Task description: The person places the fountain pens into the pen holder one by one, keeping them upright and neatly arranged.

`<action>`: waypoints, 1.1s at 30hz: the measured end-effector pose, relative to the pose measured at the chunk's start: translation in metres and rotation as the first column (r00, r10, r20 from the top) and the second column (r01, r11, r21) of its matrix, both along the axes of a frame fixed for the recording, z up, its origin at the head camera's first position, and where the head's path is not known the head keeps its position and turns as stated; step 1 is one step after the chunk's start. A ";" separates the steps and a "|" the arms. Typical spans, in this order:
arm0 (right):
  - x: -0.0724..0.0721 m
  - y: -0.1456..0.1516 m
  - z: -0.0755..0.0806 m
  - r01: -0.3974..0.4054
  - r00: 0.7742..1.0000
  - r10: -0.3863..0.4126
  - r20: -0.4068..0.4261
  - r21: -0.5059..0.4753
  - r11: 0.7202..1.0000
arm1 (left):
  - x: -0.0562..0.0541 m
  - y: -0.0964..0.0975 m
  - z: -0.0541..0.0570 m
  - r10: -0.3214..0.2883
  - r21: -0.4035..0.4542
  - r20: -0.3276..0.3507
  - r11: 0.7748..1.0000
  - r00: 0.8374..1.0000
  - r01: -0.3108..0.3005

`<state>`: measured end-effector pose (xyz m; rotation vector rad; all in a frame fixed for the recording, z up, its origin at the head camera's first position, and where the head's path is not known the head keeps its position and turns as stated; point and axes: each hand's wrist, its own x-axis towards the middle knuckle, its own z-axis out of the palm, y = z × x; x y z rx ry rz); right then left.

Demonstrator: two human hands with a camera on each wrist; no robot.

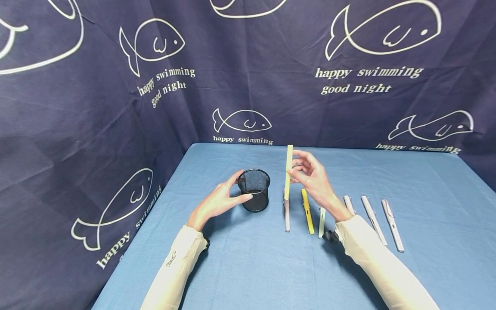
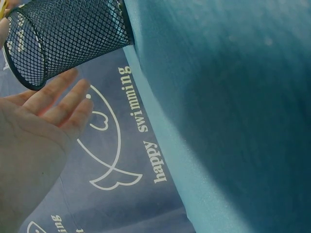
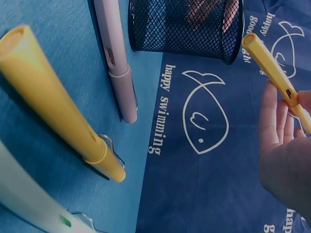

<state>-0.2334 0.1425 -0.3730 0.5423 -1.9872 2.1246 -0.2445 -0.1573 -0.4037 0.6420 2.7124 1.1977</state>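
Note:
A black mesh pen holder stands upright on the blue cloth. My left hand holds it at the side, thumb in front and fingers behind, near the rim. To its right, my right hand pinches a yellow pen between thumb and fingers, nearly upright and raised above the table. The right wrist view shows this capped pen apart from the holder. Under it lies a pinkish pen, with another yellow pen and a pale green pen alongside.
Right of my forearm lie a white pen, partly hidden by the wrist, a second white pen and a pale pink one. A dark blue fish-print curtain hangs behind and left of the blue-covered table.

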 end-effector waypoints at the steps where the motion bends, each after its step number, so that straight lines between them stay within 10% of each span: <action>1: 0.000 -0.001 0.000 0.002 1.000 -0.002 -0.003 0.002 1.000 | 0.000 0.000 0.000 0.000 0.000 -0.001 1.000 1.000 0.000; 33: -0.009 -0.027 0.003 -0.027 0.999 0.024 -0.044 -0.056 0.998 | -0.001 0.000 -0.002 0.000 0.001 -0.010 1.000 1.000 0.000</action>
